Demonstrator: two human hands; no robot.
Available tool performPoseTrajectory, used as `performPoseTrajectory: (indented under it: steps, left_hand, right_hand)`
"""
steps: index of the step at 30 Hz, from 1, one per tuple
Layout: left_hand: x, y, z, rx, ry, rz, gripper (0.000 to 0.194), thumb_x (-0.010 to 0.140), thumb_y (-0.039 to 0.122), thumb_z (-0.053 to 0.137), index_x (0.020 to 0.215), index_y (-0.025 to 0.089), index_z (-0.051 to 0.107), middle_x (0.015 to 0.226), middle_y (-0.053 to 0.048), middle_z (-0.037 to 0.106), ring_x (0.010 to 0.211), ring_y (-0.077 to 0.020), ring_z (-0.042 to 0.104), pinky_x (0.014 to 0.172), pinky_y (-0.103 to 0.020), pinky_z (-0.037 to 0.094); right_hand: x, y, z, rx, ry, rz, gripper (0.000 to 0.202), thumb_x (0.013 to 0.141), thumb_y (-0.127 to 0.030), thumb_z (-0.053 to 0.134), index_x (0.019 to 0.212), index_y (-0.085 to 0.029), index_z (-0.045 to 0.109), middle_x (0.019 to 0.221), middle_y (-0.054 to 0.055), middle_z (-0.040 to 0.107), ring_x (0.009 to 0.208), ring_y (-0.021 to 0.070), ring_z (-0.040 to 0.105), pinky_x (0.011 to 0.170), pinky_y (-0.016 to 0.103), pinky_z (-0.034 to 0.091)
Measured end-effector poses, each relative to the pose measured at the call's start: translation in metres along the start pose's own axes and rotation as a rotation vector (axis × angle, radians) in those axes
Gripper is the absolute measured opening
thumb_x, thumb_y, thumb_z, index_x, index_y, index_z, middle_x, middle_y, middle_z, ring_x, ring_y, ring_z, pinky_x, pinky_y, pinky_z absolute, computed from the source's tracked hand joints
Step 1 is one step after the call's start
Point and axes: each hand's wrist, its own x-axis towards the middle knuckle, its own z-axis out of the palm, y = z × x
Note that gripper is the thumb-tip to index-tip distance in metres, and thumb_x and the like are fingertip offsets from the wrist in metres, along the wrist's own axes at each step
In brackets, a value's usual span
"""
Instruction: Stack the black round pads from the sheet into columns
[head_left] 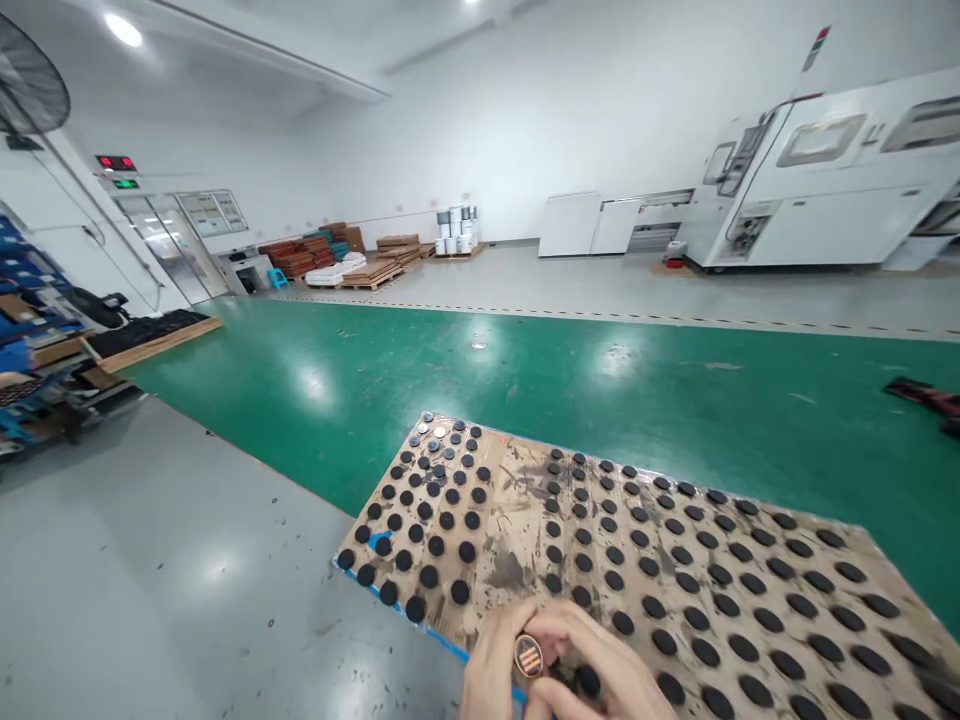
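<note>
Low in the head view, my left hand (489, 660) and my right hand (600, 655) are brought together over the near edge of a cardboard sheet (517, 500). Between their fingers is a small round disc (529, 656), dark with a copper-coloured rim and copper bars on its upper face. Fingers of both hands are curled around it, and some fingertips are hidden. Rows of black round discs (685, 583) lie spaced apart on the stained cardboard. Toward its far left corner, a few discs (439, 432) look silvery and shiny.
The cardboard lies across a green floor (375, 370) and a grey floor (172, 560). A wooden-edged tray of dark material (150, 335) stands left, beside blue bins (30, 270). Stacked pallets (375, 262), white buckets (456, 230) and a large white machine (832, 190) line the back.
</note>
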Motion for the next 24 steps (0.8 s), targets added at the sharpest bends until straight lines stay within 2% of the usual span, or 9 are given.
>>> performPoseTrajectory:
  steps: [2,4,7,10,14,17,20,22,24]
  left_hand:
    - [-0.001,0.003,-0.003,0.050,-0.034,-0.233,0.037,0.099,0.047,0.037,0.105,0.021,0.063,0.083,-0.007,0.063,0.064,-0.0186,0.058,0.053,-0.026,0.048]
    - [0.001,0.002,-0.007,0.082,-0.040,-0.413,0.037,0.099,0.050,0.035,0.088,0.022,0.058,0.068,0.000,0.048,0.052,-0.0148,0.042,0.046,-0.025,0.035]
    - [0.002,-0.001,-0.013,0.037,-0.023,-0.460,0.042,0.096,0.059,0.038,0.078,0.023,0.049,0.064,0.003,0.040,0.054,-0.0141,0.039,0.052,-0.025,0.036]
    - [0.000,0.000,-0.012,-0.036,-0.042,-0.436,0.044,0.094,0.063,0.042,0.075,0.023,0.049,0.064,0.003,0.041,0.055,-0.0145,0.040,0.054,-0.026,0.037]
    - [-0.005,0.006,-0.007,-0.084,-0.060,-0.358,0.036,0.093,0.053,0.049,0.075,0.022,0.052,0.064,0.002,0.046,0.056,-0.0144,0.045,0.056,-0.026,0.038]
    - [-0.008,0.008,-0.005,-0.092,-0.081,-0.352,0.028,0.092,0.044,0.053,0.073,0.023,0.051,0.063,0.002,0.046,0.053,-0.0137,0.042,0.053,-0.026,0.038]
    - [-0.008,0.006,-0.003,-0.079,-0.102,-0.311,0.026,0.091,0.040,0.052,0.072,0.023,0.050,0.065,0.001,0.048,0.056,-0.0147,0.044,0.054,-0.026,0.038]
    - [-0.009,0.002,-0.002,-0.081,-0.117,-0.280,0.028,0.091,0.043,0.052,0.072,0.022,0.050,0.065,0.000,0.049,0.058,-0.0149,0.043,0.056,-0.027,0.037]
    - [-0.009,-0.002,-0.001,-0.083,-0.120,-0.272,0.034,0.091,0.050,0.050,0.072,0.022,0.050,0.064,0.001,0.047,0.058,-0.0149,0.043,0.058,-0.028,0.036]
  right_hand:
    - [-0.004,0.027,0.005,-0.015,-0.029,0.068,0.032,0.098,-0.052,0.048,0.106,-0.029,0.068,0.091,0.005,0.072,0.077,0.0187,0.069,0.067,0.025,0.059]
    - [-0.011,0.060,0.016,-0.109,-0.023,0.117,0.026,0.097,-0.049,0.049,0.098,-0.030,0.067,0.085,0.005,0.071,0.070,0.0205,0.069,0.061,0.027,0.059]
    - [-0.026,0.105,0.045,-0.250,-0.013,0.098,0.013,0.086,-0.038,0.060,0.093,-0.033,0.070,0.092,0.007,0.073,0.076,0.0267,0.072,0.060,0.030,0.059]
    - [-0.036,0.128,0.071,-0.415,0.002,0.015,0.024,0.085,-0.027,0.053,0.101,-0.027,0.071,0.103,0.012,0.073,0.089,0.0268,0.072,0.067,0.029,0.059]
    - [-0.028,0.104,0.060,-0.279,-0.001,0.093,0.020,0.091,-0.032,0.049,0.096,-0.026,0.067,0.088,0.010,0.070,0.072,0.0233,0.069,0.059,0.029,0.057]
    - [-0.022,0.052,0.028,0.037,0.093,0.194,0.028,0.095,-0.049,0.050,0.108,-0.031,0.066,0.097,0.008,0.070,0.080,0.0222,0.070,0.065,0.028,0.059]
    - [-0.023,0.006,0.007,0.262,0.163,0.149,0.031,0.093,-0.058,0.055,0.104,-0.031,0.064,0.107,0.008,0.069,0.093,0.0219,0.069,0.078,0.026,0.059]
    - [-0.024,-0.001,0.007,0.284,0.114,0.101,0.033,0.094,-0.060,0.053,0.100,-0.030,0.063,0.102,0.007,0.069,0.090,0.0215,0.069,0.078,0.027,0.059]
    - [-0.020,0.018,0.015,0.163,0.076,0.096,0.033,0.097,-0.058,0.047,0.098,-0.028,0.062,0.092,0.007,0.068,0.079,0.0202,0.068,0.069,0.027,0.059]
